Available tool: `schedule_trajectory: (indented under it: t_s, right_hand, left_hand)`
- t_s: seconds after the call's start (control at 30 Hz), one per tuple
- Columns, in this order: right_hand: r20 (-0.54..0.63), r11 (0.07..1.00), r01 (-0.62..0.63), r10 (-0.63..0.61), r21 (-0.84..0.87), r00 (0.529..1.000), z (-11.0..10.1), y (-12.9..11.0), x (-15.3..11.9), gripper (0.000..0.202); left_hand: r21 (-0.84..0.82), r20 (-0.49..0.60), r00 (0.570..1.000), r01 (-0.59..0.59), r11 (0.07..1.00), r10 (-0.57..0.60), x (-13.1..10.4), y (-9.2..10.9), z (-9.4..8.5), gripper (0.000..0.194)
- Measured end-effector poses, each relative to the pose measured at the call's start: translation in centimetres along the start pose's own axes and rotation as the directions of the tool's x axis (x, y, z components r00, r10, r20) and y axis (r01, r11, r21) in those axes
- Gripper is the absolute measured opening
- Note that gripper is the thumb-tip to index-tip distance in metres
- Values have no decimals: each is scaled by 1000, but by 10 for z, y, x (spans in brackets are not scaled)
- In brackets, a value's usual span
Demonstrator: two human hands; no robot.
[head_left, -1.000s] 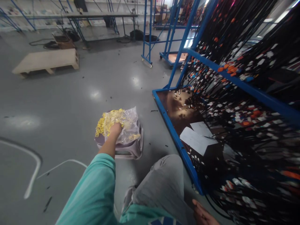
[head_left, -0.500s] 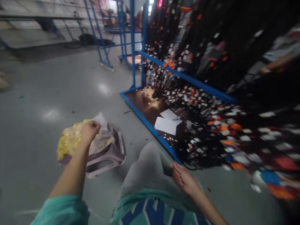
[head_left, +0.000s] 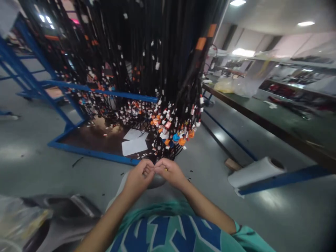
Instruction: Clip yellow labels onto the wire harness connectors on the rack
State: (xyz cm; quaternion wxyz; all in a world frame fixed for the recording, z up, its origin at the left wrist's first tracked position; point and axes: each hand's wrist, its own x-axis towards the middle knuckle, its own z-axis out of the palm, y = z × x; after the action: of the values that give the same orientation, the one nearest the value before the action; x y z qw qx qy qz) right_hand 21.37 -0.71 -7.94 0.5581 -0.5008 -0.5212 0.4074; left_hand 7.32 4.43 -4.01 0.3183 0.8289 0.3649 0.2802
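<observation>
My left hand (head_left: 141, 174) and my right hand (head_left: 168, 170) meet fingertip to fingertip in front of my body, both with curled fingers. A tiny bit of yellow shows at the fingers of my right hand; what it belongs to is too small to tell. Whatever my left hand pinches is hidden. Just beyond them hangs a thick bundle of black cables (head_left: 181, 70) with white, orange and blue connectors (head_left: 168, 134) at the lower ends. White papers (head_left: 135, 147) lie on the brown base of the blue rack (head_left: 89, 153).
At the lower left is a grey plastic stool (head_left: 63, 220) with clear bags (head_left: 15, 217) on it. A long workbench (head_left: 262, 120) runs along the right, bearing plastic bags. Below it, a white roll (head_left: 256, 173) rests by a blue bar.
The view has swung right towards the cables and workbench. My left hand has left the bag on the stool, and my hands, apart before, have come together.
</observation>
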Motion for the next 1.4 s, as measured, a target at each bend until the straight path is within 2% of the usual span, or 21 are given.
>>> schedule_trajectory:
  t_s: [0.1, 0.17, 0.23, 0.37, 0.53, 0.63, 0.7, 0.87, 0.97, 1.03, 1.1, 1.17, 1.27, 1.3, 1.33, 1.4]
  right_hand:
    - [-53, 995, -11, 17, 102, 998, -15, 0, -12, 24]
    - [-60, 980, -50, 63, 193, 996, -21, 1, -17, 30]
    - [-18, 949, -109, 120, 297, 993, -24, 2, -22, 38]
    - [82, 863, -205, 188, 461, 979, -30, 1, -29, 48]
    - [22, 882, -188, 198, 432, 980, -38, -2, -31, 42]
    - [-29, 892, -179, 209, 416, 977, -44, -3, -32, 37]
    - [-56, 868, -186, 238, 460, 970, -47, -1, -34, 37]
    - [-10, 718, -242, 328, 653, 945, -59, 9, -40, 45]
    - [-17, 638, -231, 358, 735, 934, -71, 18, -45, 49]
    - [-23, 585, -221, 380, 780, 925, -79, 23, -48, 51]
    - [-26, 545, -209, 391, 812, 920, -85, 28, -51, 52]
    - [-25, 521, -201, 395, 830, 918, -88, 31, -54, 52]
    - [-40, 506, -185, 401, 842, 915, -89, 31, -56, 53]
    - [-46, 507, -181, 403, 843, 914, -89, 31, -57, 54]
    - [-52, 511, -178, 404, 841, 913, -89, 31, -57, 55]
    - [-61, 523, -174, 402, 835, 914, -89, 32, -58, 55]
  left_hand:
    - [-6, 5, 1000, -20, 1000, 20, 3, 17, 12, 6]
    - [58, 7, 996, -90, 994, 90, 5, 25, 17, 5]
    - [161, 43, 981, -195, 968, 190, 6, 31, 20, 2]
    - [339, 161, 912, -411, 846, 378, 9, 33, 21, 10]
    - [422, 268, 829, -559, 714, 491, 12, 31, 26, 16]
    - [386, 283, 794, -608, 694, 539, 16, 32, 34, 18]
    - [349, 295, 788, -615, 707, 541, 19, 34, 41, 19]
    - [262, 343, 831, -532, 806, 437, 30, 39, 60, 19]
    - [191, 255, 896, -414, 890, 362, 44, 37, 67, 22]
    - [156, 118, 940, -336, 929, 320, 60, 36, 68, 22]
    - [129, -52, 952, -293, 947, 302, 81, 40, 65, 22]
    - [117, -228, 919, -301, 946, 321, 106, 49, 61, 24]
    - [123, -468, 811, -334, 935, 351, 148, 71, 52, 32]
    - [105, -502, 795, -335, 936, 341, 161, 78, 49, 38]
    - [70, -485, 814, -329, 942, 320, 173, 84, 46, 42]
    - [-10, -390, 879, -301, 953, 274, 192, 93, 40, 38]
